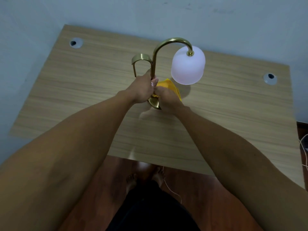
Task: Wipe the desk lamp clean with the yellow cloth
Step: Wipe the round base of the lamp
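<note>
A brass desk lamp (155, 52) stands near the middle of a wooden desk (83, 100). Its curved neck carries a lit white bell shade (187, 65), and a brass loop handle juts out to the left. My left hand (143, 88) is closed around the lower stem. My right hand (168, 97) presses the yellow cloth (168, 85) against the stem's foot, just above the brass base (154, 103). Much of the cloth is hidden under my fingers.
Two round cable grommets sit in the desk, one at the far left (75, 42) and one at the right (270, 78). A grey wall runs behind the desk. Below the near edge are a wooden floor, my bare feet and a thin white cable (171, 189).
</note>
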A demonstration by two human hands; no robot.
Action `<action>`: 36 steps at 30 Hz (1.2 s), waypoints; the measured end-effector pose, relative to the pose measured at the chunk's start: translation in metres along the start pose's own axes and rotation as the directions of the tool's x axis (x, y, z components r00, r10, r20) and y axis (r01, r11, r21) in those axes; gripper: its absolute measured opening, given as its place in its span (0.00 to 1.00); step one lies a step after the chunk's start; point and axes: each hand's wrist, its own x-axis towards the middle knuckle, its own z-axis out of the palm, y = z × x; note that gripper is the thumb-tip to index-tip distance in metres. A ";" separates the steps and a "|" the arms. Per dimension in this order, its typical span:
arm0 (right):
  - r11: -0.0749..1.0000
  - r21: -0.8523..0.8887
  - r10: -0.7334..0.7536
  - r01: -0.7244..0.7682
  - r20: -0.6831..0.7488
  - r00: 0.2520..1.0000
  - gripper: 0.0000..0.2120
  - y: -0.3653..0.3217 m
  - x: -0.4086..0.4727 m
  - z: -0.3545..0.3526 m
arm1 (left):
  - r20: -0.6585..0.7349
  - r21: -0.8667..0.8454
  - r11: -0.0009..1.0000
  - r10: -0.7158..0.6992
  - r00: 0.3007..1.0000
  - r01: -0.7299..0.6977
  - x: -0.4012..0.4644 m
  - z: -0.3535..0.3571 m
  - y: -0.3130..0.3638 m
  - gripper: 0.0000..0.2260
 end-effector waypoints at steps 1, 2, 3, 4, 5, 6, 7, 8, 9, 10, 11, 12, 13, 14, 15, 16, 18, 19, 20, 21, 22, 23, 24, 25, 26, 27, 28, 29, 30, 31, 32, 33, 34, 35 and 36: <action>0.998 -0.055 -0.021 0.023 0.050 0.999 0.25 0.010 0.006 0.008 | 0.003 0.001 1.000 0.004 1.000 -0.004 0.000 0.000 -0.001 0.12; 0.994 -0.093 -0.045 0.051 0.069 0.997 0.27 0.017 0.010 0.013 | 0.005 0.008 1.000 0.009 1.000 -0.010 0.000 0.000 -0.001 0.12; 0.993 -0.104 -0.045 0.053 0.077 0.996 0.27 0.019 0.010 0.010 | 0.007 0.019 1.000 0.015 1.000 -0.015 -0.001 0.000 -0.001 0.13; 0.993 -0.119 -0.002 0.011 0.070 0.998 0.26 0.019 0.006 0.004 | 0.009 0.026 1.000 0.016 1.000 -0.017 -0.001 0.000 -0.001 0.13; 0.991 -0.120 0.070 -0.063 0.061 0.996 0.25 0.021 0.002 -0.001 | 0.012 0.022 1.000 0.013 1.000 -0.013 -0.001 0.000 0.000 0.13; 0.982 -0.153 0.116 -0.111 0.028 0.993 0.24 0.023 -0.003 -0.005 | 0.012 0.011 1.000 0.007 1.000 -0.007 -0.001 0.001 0.000 0.13; 0.977 -0.145 0.157 -0.157 -0.015 0.988 0.24 0.025 -0.005 -0.004 | 0.009 0.004 1.000 0.003 1.000 -0.003 -0.001 0.001 0.000 0.12; 0.975 -0.152 0.154 -0.160 -0.053 0.987 0.26 0.025 -0.007 0.001 | 0.007 0.001 1.000 0.002 1.000 -0.002 -0.001 0.001 0.000 0.12; 0.976 -0.155 0.146 -0.154 -0.063 0.987 0.27 0.020 -0.008 0.005 | 0.005 0.003 1.000 0.003 1.000 -0.003 -0.001 0.000 -0.001 0.12; 0.979 -0.168 0.106 -0.112 -0.040 0.994 0.29 0.017 -0.005 0.009 | 0.001 0.005 1.000 0.006 1.000 -0.006 0.000 0.000 -0.001 0.12; 0.978 -0.200 0.056 -0.055 0.003 0.998 0.31 0.014 -0.001 0.012 | 0.003 0.010 1.000 0.008 1.000 -0.008 -0.001 0.000 -0.001 0.12; 0.976 -0.215 0.035 -0.021 0.060 0.998 0.33 0.013 0.004 0.014 | 0.006 0.016 1.000 0.012 1.000 -0.012 -0.001 0.000 -0.001 0.13; 0.977 -0.215 0.027 -0.001 0.118 0.993 0.35 0.013 0.009 0.013 | 0.008 0.023 1.000 0.016 1.000 -0.016 -0.001 -0.001 -0.001 0.13; 0.979 -0.204 0.013 0.018 0.153 0.988 0.36 0.015 0.014 0.012 | 0.008 0.028 0.999 0.018 1.000 -0.019 -0.001 -0.001 -0.001 0.13; 0.983 -0.183 0.008 0.020 0.149 0.989 0.35 0.018 0.017 0.011 | 0.008 0.028 0.999 0.017 1.000 -0.017 -0.002 -0.001 -0.001 0.13; 0.991 -0.134 0.031 -0.017 0.106 0.994 0.33 0.022 0.015 0.009 | 0.009 0.024 1.000 0.016 1.000 -0.016 -0.002 -0.001 -0.001 0.13; 0.991 -0.029 0.129 -0.129 0.002 0.992 0.27 0.032 0.006 0.008 | 0.015 0.012 1.000 0.014 1.000 -0.014 -0.004 -0.002 0.000 0.13; 0.985 0.001 0.173 -0.173 -0.020 0.985 0.28 0.033 0.000 0.009 | 0.017 0.006 1.000 0.016 1.000 -0.016 -0.004 -0.002 0.001 0.13; 0.977 0.003 0.213 -0.213 -0.026 0.977 0.30 0.031 -0.007 0.011 | 0.018 -0.004 1.000 0.018 1.000 -0.018 -0.004 -0.002 0.001 0.13; 0.971 0.005 0.240 -0.240 -0.045 0.970 0.32 0.026 -0.014 0.014 | 0.019 -0.020 1.000 0.016 1.000 -0.015 -0.005 -0.002 0.001 0.13; 0.966 0.001 0.259 -0.260 -0.093 0.961 0.34 0.022 -0.022 0.020 | 0.020 -0.036 0.999 0.009 1.000 -0.008 -0.005 -0.001 0.001 0.13; 0.957 0.011 0.287 -0.289 -0.145 0.947 0.34 0.015 -0.030 0.023 | 0.020 -0.049 0.999 -0.002 1.000 0.002 -0.004 -0.001 0.002 0.12; 0.945 0.026 0.325 -0.326 -0.176 0.929 0.33 0.006 -0.038 0.029 | 0.020 -0.061 0.998 -0.017 1.000 0.018 -0.004 0.000 0.002 0.11; 0.932 0.027 0.360 -0.362 -0.193 0.913 0.32 -0.005 -0.047 0.033 | 0.020 -0.070 0.997 -0.029 0.999 0.030 -0.004 0.000 0.002 0.11; 0.924 0.003 0.373 -0.383 -0.226 0.900 0.31 -0.017 -0.055 0.040 | 0.017 -0.073 0.997 -0.034 0.999 0.035 -0.003 0.000 0.003 0.10; 0.921 -0.037 0.365 -0.389 -0.271 0.891 0.29 -0.027 -0.060 0.050 | 0.015 -0.071 0.997 -0.032 0.999 0.033 -0.003 0.000 0.004 0.10; 0.908 -0.109 0.360 -0.404 -0.292 0.886 0.26 -0.039 -0.062 0.059 | 0.012 -0.068 0.997 -0.028 1.000 0.029 -0.003 0.000 0.004 0.10; 0.882 -0.219 0.369 -0.417 -0.227 0.901 0.23 -0.050 -0.063 0.068 | 0.009 -0.062 0.998 -0.020 1.000 0.021 -0.003 0.000 0.005 0.10; 0.853 -0.336 0.367 -0.399 -0.157 0.917 0.20 -0.059 -0.062 0.075 | 0.009 -0.056 0.998 -0.014 1.000 0.015 -0.003 0.000 0.005 0.10; 0.848 -0.340 0.407 -0.407 -0.076 0.910 0.19 -0.069 -0.061 0.078 | 0.011 -0.049 0.999 -0.008 1.000 0.008 -0.003 0.000 0.005 0.10; 0.842 -0.368 0.423 -0.394 -0.003 0.906 0.19 -0.075 -0.060 0.080 | 0.011 -0.043 0.999 -0.004 1.000 0.005 -0.003 0.000 0.005 0.10; 0.844 -0.344 0.452 -0.412 0.041 0.891 0.18 -0.081 -0.059 0.079 | 0.010 -0.038 0.999 -0.001 1.000 0.001 -0.003 0.000 0.005 0.11; 0.847 -0.367 0.427 -0.386 0.036 0.903 0.18 -0.086 -0.060 0.080 | 0.008 -0.038 0.999 0.000 1.000 0.001 -0.004 -0.001 0.005 0.11; 0.870 -0.306 0.402 -0.386 -0.010 0.915 0.19 -0.088 -0.062 0.078 | 0.007 -0.041 0.999 0.001 1.000 0.000 -0.004 -0.001 0.005 0.11; 0.907 -0.200 0.369 -0.371 -0.047 0.928 0.19 -0.089 -0.066 0.072 | 0.010 -0.042 0.999 0.002 1.000 -0.001 -0.004 -0.001 0.005 0.11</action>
